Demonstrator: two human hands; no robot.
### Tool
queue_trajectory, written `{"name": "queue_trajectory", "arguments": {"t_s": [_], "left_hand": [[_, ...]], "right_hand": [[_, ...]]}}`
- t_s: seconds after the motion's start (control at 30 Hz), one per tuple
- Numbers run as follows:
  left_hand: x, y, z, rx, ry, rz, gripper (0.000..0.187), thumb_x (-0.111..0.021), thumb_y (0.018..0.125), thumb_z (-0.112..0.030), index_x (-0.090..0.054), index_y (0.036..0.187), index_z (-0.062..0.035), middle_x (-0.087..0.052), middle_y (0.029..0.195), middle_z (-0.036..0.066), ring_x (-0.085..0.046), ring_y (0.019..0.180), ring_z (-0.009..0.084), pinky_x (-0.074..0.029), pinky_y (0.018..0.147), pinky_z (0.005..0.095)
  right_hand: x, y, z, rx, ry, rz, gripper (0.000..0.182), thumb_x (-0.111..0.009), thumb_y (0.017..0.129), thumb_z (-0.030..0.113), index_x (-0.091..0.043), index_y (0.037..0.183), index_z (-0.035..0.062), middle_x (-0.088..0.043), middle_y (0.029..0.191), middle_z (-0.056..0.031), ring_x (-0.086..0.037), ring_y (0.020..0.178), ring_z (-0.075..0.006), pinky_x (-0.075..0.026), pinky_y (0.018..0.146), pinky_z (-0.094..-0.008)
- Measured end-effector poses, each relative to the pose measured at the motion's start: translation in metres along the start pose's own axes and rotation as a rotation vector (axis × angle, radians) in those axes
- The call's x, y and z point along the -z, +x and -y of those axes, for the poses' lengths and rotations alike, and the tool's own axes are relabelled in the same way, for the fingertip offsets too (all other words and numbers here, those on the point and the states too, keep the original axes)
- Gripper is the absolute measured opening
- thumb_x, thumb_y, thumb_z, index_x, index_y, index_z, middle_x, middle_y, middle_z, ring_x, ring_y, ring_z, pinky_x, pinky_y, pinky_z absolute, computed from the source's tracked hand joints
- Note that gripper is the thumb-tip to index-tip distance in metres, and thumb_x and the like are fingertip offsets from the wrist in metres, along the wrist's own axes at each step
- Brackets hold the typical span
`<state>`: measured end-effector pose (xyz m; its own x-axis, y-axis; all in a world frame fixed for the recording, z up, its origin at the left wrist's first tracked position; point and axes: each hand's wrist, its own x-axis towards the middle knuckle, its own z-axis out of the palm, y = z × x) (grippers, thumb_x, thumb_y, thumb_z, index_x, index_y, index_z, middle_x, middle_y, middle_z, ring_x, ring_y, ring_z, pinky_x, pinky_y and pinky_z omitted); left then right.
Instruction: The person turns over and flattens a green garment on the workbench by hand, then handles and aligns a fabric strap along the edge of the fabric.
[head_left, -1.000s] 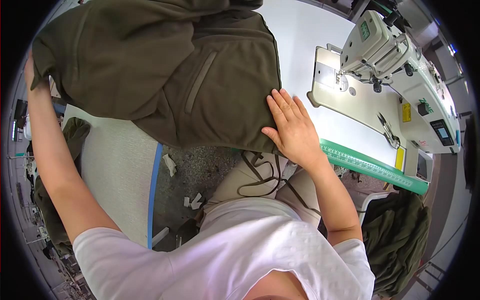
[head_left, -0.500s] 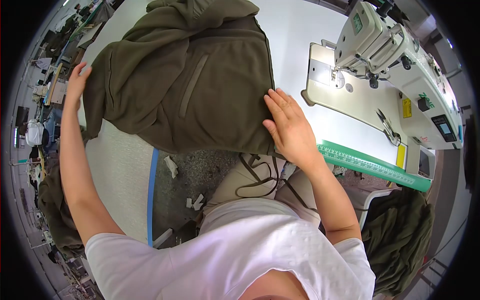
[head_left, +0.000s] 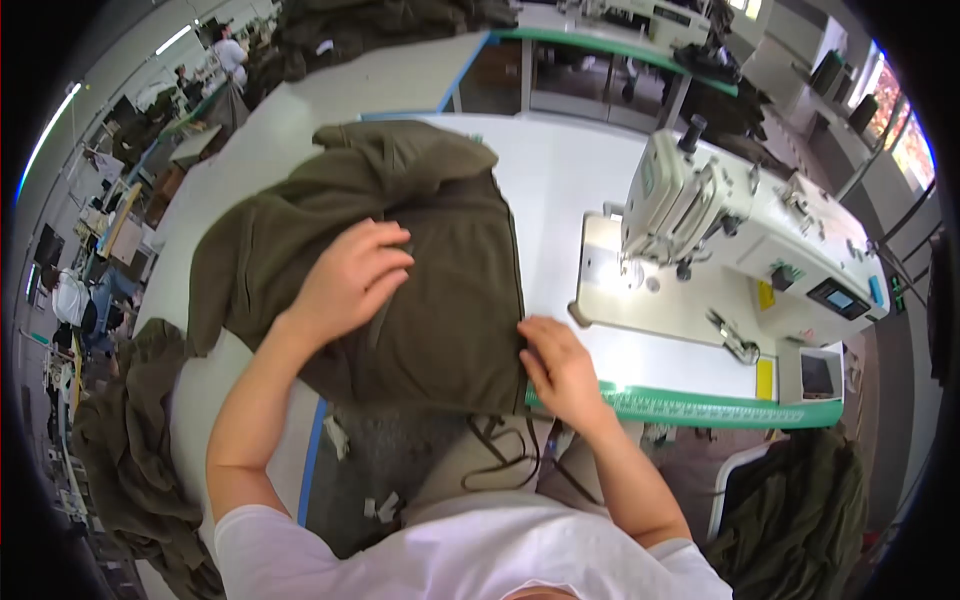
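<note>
A dark olive fleece jacket [head_left: 450, 290] lies spread on the white table, its near hem hanging at the front edge. My left hand [head_left: 355, 275] is over the middle of the jacket, close to the slanted pocket, with fingers loosely bent and apart. At the jacket's right edge, where a dark zipper strip runs, my right hand [head_left: 560, 370] rests its fingertips, thumb apart from the other fingers. Neither hand grips any cloth.
A white sewing machine [head_left: 690, 200] with a lit needle area stands on the right. Thread snips [head_left: 735, 340] lie on its bed, and a green ruler strip [head_left: 700, 405] lines the front edge. Olive garments are heaped at left [head_left: 135, 460] and lower right [head_left: 790, 510].
My left hand has moved right from beyond the jacket's left side to over its middle. My right hand stays at the right edge. The camera view has tilted up.
</note>
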<state>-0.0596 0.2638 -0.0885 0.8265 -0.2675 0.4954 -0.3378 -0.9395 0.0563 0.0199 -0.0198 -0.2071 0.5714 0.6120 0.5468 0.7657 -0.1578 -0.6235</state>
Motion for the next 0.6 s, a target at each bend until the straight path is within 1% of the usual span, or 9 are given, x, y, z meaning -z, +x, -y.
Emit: {"name": "queue_trajectory", "arguments": {"t_s": [0.1,0.13,0.23,0.3,0.33,0.43,0.47,0.6], "left_hand": [[0.015,0.014,-0.023,-0.035,-0.101,-0.112,0.017,-0.068,0.078,-0.008,-0.065,0.094,-0.0042,-0.062,0.109,0.012,-0.058,0.103,0.032,-0.046,0.092,0.0392],[0.024,0.019,-0.032,-0.041,-0.092,-0.124,0.017,-0.068,0.078,-0.008,-0.065,0.094,-0.0042,-0.062,0.109,0.012,-0.058,0.103,0.032,-0.046,0.092,0.0392],[0.068,0.031,-0.065,-0.048,-0.209,-0.305,0.02,-0.069,0.081,-0.014,-0.065,0.099,-0.0055,-0.063,0.107,0.014,-0.06,0.101,0.0311,-0.048,0.089,0.0375],[0.09,0.028,-0.073,-0.162,-0.275,-0.477,0.034,-0.069,0.083,-0.022,-0.06,0.112,-0.0068,-0.058,0.117,0.019,-0.059,0.104,0.03,-0.047,0.089,0.0371],[0.099,0.031,-0.079,-0.271,-0.341,-0.607,0.041,-0.069,0.084,-0.025,-0.055,0.117,-0.0061,-0.055,0.121,0.02,-0.058,0.103,0.0302,-0.047,0.088,0.0376],[0.129,0.043,-0.113,-0.493,-0.53,-0.874,0.05,-0.063,0.087,-0.022,-0.042,0.13,-0.0052,-0.046,0.129,0.02,-0.05,0.113,0.0342,-0.038,0.1,0.0448],[0.137,0.046,-0.119,-0.564,-0.545,-0.942,0.05,-0.063,0.087,-0.022,-0.043,0.13,-0.0053,-0.046,0.129,0.02,-0.05,0.113,0.0341,-0.038,0.1,0.0447],[0.148,0.044,-0.129,-0.635,-0.474,-0.975,0.049,-0.064,0.086,-0.022,-0.044,0.128,-0.0058,-0.047,0.127,0.019,-0.05,0.113,0.0336,-0.038,0.1,0.0444]], "right_hand": [[0.002,0.0,0.001,0.019,-0.003,0.005,0.032,-0.064,0.078,0.001,-0.06,0.11,-0.0009,-0.061,0.111,-0.0187,-0.057,0.105,-0.0361,-0.047,0.091,-0.0401],[0.002,-0.001,0.001,0.023,-0.001,0.014,0.031,-0.065,0.078,0.001,-0.06,0.109,-0.001,-0.061,0.11,-0.0184,-0.057,0.105,-0.0359,-0.048,0.09,-0.0399],[0.002,-0.001,0.001,0.037,-0.005,0.022,0.031,-0.065,0.078,0.001,-0.061,0.108,-0.0012,-0.062,0.109,-0.0176,-0.058,0.104,-0.0354,-0.048,0.09,-0.0397],[0.002,-0.001,0.001,0.051,-0.015,0.02,0.03,-0.066,0.077,0.002,-0.061,0.107,-0.0014,-0.062,0.108,-0.017,-0.058,0.103,-0.035,-0.048,0.09,-0.0396],[0.002,0.0,0.001,0.057,-0.015,0.025,0.03,-0.066,0.077,0.002,-0.061,0.107,-0.0014,-0.062,0.108,-0.017,-0.058,0.103,-0.035,-0.048,0.09,-0.0396],[0.002,0.0,0.001,0.04,-0.008,0.028,0.029,-0.066,0.077,0.002,-0.062,0.105,-0.0013,-0.063,0.107,-0.0167,-0.058,0.102,-0.0351,-0.047,0.091,-0.0406],[0.002,-0.001,0.001,0.044,-0.01,0.035,0.029,-0.066,0.077,0.002,-0.062,0.105,-0.0013,-0.063,0.107,-0.0167,-0.058,0.102,-0.0351,-0.047,0.091,-0.0406],[0.0,-0.003,0.002,0.056,-0.04,0.03,0.027,-0.066,0.077,0.002,-0.062,0.104,-0.0012,-0.063,0.107,-0.0163,-0.058,0.102,-0.035,-0.047,0.093,-0.0413]]}}
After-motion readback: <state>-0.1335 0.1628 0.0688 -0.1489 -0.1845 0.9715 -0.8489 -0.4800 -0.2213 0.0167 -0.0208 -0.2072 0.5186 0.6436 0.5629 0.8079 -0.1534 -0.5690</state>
